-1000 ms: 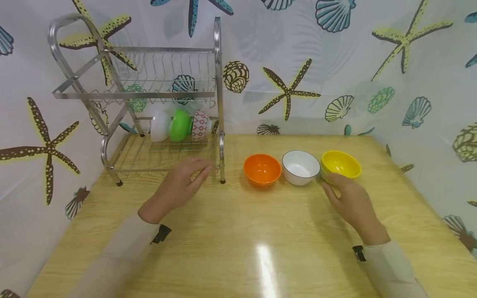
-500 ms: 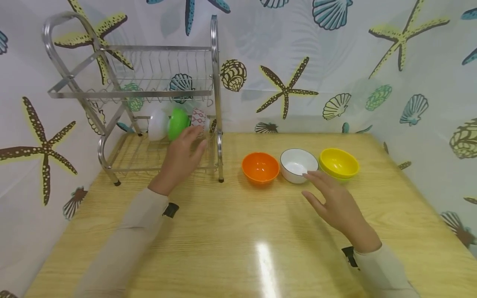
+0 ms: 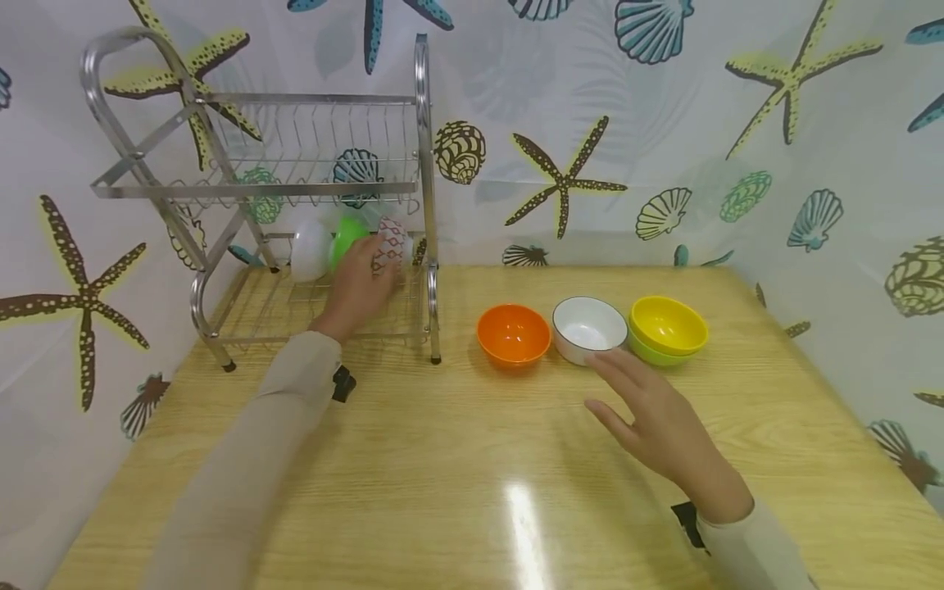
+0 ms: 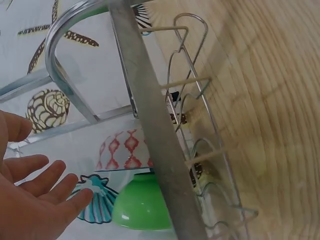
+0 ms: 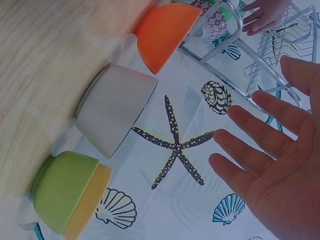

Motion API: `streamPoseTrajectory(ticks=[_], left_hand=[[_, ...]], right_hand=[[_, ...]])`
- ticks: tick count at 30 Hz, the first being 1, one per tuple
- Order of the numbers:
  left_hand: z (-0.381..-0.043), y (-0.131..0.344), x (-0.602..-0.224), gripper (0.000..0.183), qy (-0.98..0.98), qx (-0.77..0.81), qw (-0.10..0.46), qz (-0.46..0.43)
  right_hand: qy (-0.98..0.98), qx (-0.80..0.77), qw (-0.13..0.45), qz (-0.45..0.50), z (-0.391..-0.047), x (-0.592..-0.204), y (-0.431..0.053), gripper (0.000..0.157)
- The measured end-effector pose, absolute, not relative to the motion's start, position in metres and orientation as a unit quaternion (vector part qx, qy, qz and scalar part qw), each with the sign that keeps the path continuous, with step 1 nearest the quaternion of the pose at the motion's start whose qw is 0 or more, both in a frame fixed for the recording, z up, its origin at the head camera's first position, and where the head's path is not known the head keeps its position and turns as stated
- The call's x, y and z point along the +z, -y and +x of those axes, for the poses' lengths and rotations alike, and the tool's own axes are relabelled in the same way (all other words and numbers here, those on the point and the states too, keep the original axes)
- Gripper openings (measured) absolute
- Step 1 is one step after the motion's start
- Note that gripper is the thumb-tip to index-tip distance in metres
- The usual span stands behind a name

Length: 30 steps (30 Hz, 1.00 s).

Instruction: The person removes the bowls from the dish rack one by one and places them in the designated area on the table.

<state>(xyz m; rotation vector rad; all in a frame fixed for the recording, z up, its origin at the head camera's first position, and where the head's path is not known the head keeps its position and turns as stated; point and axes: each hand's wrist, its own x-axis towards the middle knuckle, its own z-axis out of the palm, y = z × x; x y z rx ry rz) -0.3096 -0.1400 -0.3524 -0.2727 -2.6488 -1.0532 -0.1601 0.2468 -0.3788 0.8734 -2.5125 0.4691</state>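
In the head view my left hand [image 3: 360,283] reaches into the lower tier of a metal dish rack [image 3: 254,190], overlapping the bowls there. Nearest its fingers are a red-and-white patterned bowl [image 3: 394,240] and a green bowl [image 4: 142,204], both on their sides. The left wrist view shows the fingers spread, apart from the bowls. My right hand [image 3: 656,422] hovers over the table with fingers extended and nothing held, its fingertips overlapping the front of a white dark-rimmed bowl [image 3: 588,324]. Right of that, a yellow bowl [image 3: 669,322] sits inside a lime-green bowl [image 3: 655,354].
An orange bowl [image 3: 514,334] stands between the rack and the white bowl on the wooden table [image 3: 442,459]. Another white bowl [image 3: 310,252] rests on its side at the left in the rack. The rack's front bar [image 4: 150,110] runs close by the left hand.
My left hand has moved from before the rack into its lower tier, towards the patterned bowl. The right hand has drawn back from the yellow and lime-green bowls, leftwards and nearer me.
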Motion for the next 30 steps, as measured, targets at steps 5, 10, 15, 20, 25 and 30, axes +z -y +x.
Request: streamPoseTrajectory(ticks=[5, 10, 15, 20, 25, 30], left_hand=[[-0.323, 0.142, -0.356, 0.053, 0.911, -0.383, 0.133, -0.073], [-0.330, 0.140, -0.354, 0.054, 0.911, -0.393, 0.108, -0.064], [-0.338, 0.138, -0.354, 0.054, 0.901, -0.427, 0.077, -0.031], [-0.345, 0.138, -0.356, 0.050, 0.883, -0.458, 0.099, -0.006], [-0.347, 0.139, -0.360, 0.048, 0.875, -0.475, 0.090, 0.013], [-0.349, 0.140, -0.368, 0.046, 0.868, -0.493, 0.049, 0.015]], right_hand=[[0.908, 0.164, 0.210, 0.323, -0.159, -0.379, -0.246, 0.057], [0.910, 0.155, 0.198, 0.330, -0.159, -0.381, -0.247, 0.053], [0.909, 0.144, 0.182, 0.346, -0.158, -0.385, -0.246, 0.050], [0.915, 0.140, 0.171, 0.339, -0.155, -0.389, -0.247, 0.050], [0.918, 0.140, 0.162, 0.334, -0.154, -0.390, -0.247, 0.049], [0.918, 0.136, 0.157, 0.338, -0.155, -0.392, -0.247, 0.049]])
